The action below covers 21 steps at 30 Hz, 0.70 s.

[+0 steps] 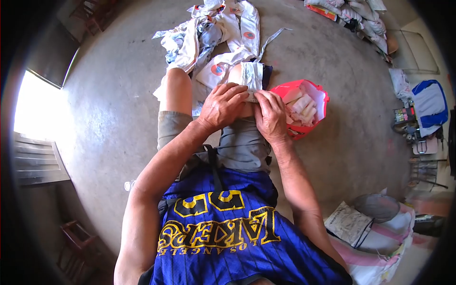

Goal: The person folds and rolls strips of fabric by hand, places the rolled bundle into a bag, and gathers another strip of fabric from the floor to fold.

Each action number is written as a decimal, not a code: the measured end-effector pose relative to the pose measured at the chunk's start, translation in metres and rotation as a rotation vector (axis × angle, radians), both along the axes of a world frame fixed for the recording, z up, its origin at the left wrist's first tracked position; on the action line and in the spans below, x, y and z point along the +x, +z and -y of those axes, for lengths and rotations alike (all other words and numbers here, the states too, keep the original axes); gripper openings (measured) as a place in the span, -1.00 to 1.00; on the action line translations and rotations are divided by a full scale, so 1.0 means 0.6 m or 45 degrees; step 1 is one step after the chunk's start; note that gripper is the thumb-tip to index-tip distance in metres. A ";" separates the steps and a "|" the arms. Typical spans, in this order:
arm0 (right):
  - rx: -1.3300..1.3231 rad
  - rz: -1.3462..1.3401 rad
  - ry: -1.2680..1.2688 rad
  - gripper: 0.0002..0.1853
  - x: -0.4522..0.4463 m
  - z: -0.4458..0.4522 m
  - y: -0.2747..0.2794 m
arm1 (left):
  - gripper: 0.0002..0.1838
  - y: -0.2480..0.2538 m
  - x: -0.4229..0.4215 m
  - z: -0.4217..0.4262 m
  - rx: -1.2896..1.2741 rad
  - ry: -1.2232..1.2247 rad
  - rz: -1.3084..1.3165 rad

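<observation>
A folded white cloth (pixel 252 76) lies over my right knee. Its near end has a pale, speckled edge between my hands. My left hand (pixel 223 105) comes in from the left, fingers curled and closed on that near edge. From the other side my right hand (pixel 270 114) pinches the same edge with thumb and fingers. The fingertips partly cover what they grip. Close by my right hand stands a red container (pixel 299 130) holding several rolled, pale cloth pieces (pixel 301 107). Beyond my knees a heap of white fabric (pixel 190 45) with orange-and-blue round prints spreads over the floor.
Grey concrete floor (pixel 121 95) surrounds me. Bundled fabric (pixel 363 19) lies at the far right. A blue-and-white bag (pixel 430 104) stands by the right wall. Sacks and a printed pouch (pixel 349 224) are at lower right. A wooden stool (pixel 78 237) stands at lower left.
</observation>
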State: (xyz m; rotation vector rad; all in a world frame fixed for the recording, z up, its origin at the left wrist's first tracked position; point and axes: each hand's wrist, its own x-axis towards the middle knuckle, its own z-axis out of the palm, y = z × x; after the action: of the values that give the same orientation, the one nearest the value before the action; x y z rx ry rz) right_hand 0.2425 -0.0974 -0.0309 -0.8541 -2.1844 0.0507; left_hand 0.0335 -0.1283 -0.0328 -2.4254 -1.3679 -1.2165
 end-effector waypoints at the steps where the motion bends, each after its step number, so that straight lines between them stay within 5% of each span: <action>1: 0.005 -0.016 -0.004 -0.60 -0.001 0.001 -0.001 | -0.63 0.002 -0.002 0.001 0.007 -0.003 -0.004; 10: -0.040 -0.128 0.000 -0.68 0.004 0.015 0.001 | -0.75 0.003 0.007 -0.003 -0.093 -0.039 0.153; 21: -0.316 -0.454 -0.149 -0.63 -0.008 -0.022 -0.034 | -0.66 0.006 0.032 -0.021 -0.504 0.234 0.592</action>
State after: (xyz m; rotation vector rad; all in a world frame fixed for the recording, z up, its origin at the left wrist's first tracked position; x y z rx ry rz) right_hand 0.2376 -0.0842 -0.0511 -1.0235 -1.8135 0.3929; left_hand 0.0526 -0.1155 -0.0293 -2.2490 -2.0846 -1.6646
